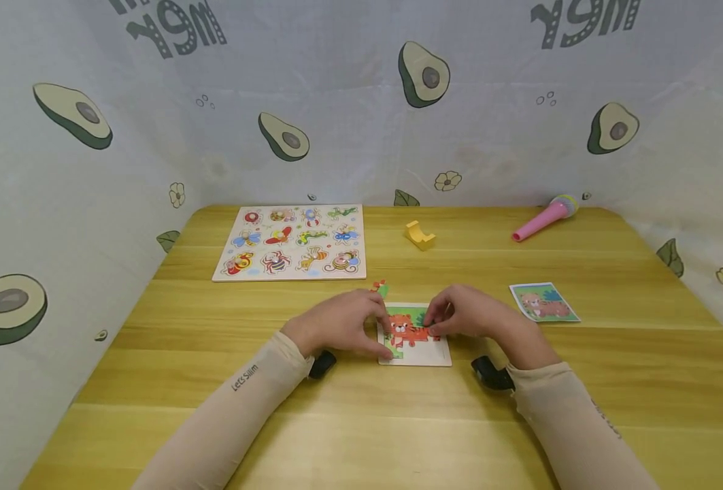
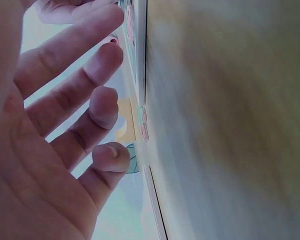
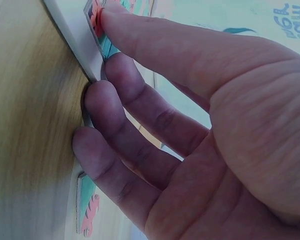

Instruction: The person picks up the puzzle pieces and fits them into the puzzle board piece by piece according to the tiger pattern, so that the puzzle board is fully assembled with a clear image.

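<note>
A small tiger jigsaw puzzle (image 1: 407,328), partly filled with pieces, lies in a white tray (image 1: 425,355) on the table. The lower right of the tray shows bare white. My left hand (image 1: 351,323) rests at the tray's left side, fingers loosely bent, thumb and index tips on or by its edge. At the right side, my right hand (image 1: 468,313) pinches a puzzle piece (image 3: 94,21) at the tiger's hind end; the fingers partly hide it. The other right fingers lie along the tray's edge. Behind the tray lies a loose puzzle piece (image 1: 380,288).
A peg board of insects (image 1: 294,243) lies at the back left. Further right are a yellow curved block (image 1: 419,235) and a pink toy microphone (image 1: 543,218). A tiger picture card (image 1: 545,302) lies right of my right hand. An avocado-print cloth (image 1: 349,82) hangs behind the table.
</note>
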`<state>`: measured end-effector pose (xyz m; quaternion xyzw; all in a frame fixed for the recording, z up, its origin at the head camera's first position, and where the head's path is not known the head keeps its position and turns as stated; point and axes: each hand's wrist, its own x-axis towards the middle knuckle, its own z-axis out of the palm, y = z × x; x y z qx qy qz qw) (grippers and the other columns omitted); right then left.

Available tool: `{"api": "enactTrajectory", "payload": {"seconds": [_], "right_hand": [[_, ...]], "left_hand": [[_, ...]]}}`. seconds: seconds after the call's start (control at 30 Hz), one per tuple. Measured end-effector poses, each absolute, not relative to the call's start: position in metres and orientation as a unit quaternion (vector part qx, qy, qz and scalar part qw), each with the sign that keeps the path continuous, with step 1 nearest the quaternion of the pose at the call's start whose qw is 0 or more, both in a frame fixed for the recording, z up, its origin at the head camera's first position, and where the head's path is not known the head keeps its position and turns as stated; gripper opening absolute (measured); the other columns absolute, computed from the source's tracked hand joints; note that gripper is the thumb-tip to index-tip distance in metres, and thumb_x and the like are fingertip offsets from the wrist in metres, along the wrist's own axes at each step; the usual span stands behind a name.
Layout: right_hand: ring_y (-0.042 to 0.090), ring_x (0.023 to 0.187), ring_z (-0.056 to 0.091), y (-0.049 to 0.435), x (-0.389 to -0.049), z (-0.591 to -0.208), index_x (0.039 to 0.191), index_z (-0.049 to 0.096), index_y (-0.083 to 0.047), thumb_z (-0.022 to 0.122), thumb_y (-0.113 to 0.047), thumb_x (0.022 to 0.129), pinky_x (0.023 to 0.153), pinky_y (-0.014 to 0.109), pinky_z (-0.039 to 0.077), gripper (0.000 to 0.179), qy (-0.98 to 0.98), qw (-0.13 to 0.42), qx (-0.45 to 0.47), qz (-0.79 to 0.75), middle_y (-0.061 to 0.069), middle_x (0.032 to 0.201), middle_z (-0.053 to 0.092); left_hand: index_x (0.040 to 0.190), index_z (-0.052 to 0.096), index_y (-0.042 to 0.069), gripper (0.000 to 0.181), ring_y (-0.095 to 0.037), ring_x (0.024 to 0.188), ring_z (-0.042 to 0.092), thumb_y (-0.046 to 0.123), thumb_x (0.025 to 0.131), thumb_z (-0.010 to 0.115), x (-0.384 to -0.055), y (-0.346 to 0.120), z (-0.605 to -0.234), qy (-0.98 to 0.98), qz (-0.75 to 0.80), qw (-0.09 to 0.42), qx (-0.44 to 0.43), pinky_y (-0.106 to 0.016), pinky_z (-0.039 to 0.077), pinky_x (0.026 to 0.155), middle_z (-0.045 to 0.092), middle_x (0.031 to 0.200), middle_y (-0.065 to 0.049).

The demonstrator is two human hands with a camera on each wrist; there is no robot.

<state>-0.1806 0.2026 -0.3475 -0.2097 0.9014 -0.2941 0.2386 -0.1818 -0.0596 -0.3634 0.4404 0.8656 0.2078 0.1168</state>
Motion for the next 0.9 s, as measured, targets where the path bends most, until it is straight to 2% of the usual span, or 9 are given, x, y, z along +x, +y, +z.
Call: {"api": "enactTrajectory", "payload": {"seconds": [0.17, 0.4, 0.73, 0.9], "right_hand": [[0.015, 0.074, 0.058, 0.2021, -0.1805, -0.3476, 0.092, 0.076, -0.010, 0.076, -0.006, 0.090, 0.069, 0.033, 0.051, 0.004, 0.902, 0.233, -0.217, -0.292, -0.003, 0.083, 0.068], [0.016, 0.076, 0.058, 0.2027, -0.1815, -0.3483, 0.093, 0.076, -0.010, 0.076, -0.007, 0.090, 0.070, 0.033, 0.051, 0.004, 0.904, 0.236, -0.214, -0.286, -0.003, 0.084, 0.068], [0.016, 0.075, 0.057, 0.2022, -0.1801, -0.3471, 0.092, 0.076, -0.010, 0.077, -0.007, 0.089, 0.069, 0.033, 0.050, 0.004, 0.905, 0.234, -0.212, -0.284, -0.003, 0.083, 0.067], [0.016, 0.074, 0.056, 0.2016, -0.1784, -0.3456, 0.090, 0.076, -0.011, 0.077, -0.007, 0.089, 0.069, 0.033, 0.050, 0.004, 0.906, 0.233, -0.207, -0.286, -0.002, 0.083, 0.067]], "left_hand": [[0.107, 0.078, 0.020, 0.038, -0.007, 0.099, 0.056, 0.049, 0.083, 0.081, -0.1804, -0.0578, -0.3629, 0.862, 0.195, 0.107, 0.456, -0.023, 0.044, 0.094, 0.062, 0.105, 0.011], [0.102, 0.079, 0.021, 0.029, -0.007, 0.094, 0.056, 0.045, 0.085, 0.081, -0.1797, -0.0551, -0.3642, 0.860, 0.179, 0.095, 0.469, -0.024, 0.045, 0.091, 0.062, 0.102, 0.011], [0.101, 0.080, 0.020, 0.030, -0.005, 0.093, 0.056, 0.044, 0.083, 0.082, -0.1779, -0.0539, -0.3646, 0.865, 0.201, 0.121, 0.445, -0.024, 0.045, 0.089, 0.062, 0.099, 0.012], [0.098, 0.079, 0.020, 0.028, -0.006, 0.087, 0.054, 0.042, 0.082, 0.083, -0.1764, -0.0515, -0.3640, 0.868, 0.218, 0.137, 0.424, -0.023, 0.046, 0.081, 0.062, 0.095, 0.012]]}}
